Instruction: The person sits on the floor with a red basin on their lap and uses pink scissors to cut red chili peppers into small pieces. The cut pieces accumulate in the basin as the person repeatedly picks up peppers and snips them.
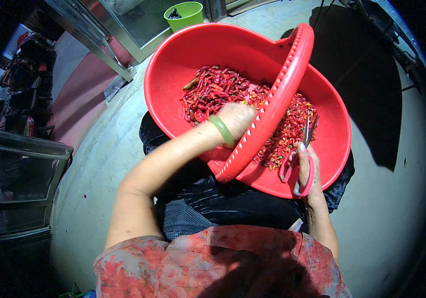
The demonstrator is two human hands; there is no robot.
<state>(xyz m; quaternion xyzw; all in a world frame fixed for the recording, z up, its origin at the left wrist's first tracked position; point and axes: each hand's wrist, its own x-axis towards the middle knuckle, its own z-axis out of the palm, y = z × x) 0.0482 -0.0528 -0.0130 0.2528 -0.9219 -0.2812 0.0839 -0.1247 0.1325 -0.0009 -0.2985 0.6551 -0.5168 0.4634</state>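
A red plastic basket [183, 48] with an arched handle [272, 108] rests on my lap. Whole red chili peppers [213, 89] lie in its left part, cut red chili pieces [291, 123] in its right part. My left hand [237, 119], wearing a green bangle [221, 129], is over the peppers beside the handle; it is blurred, its fingers are hidden, and whether it holds anything is not visible. In my right hand [306, 167] are scissors [307, 134] with pink and grey handles, blades pointing away from me and slightly apart, above the cut pieces.
A light green bin [185, 16] stands beyond the basket, near a metal-framed glass door [134, 29]. Another framed glass panel [26, 186] is at the left. Concrete floor [97, 175] surrounds me, with a dark shadow [361, 85] across its right side.
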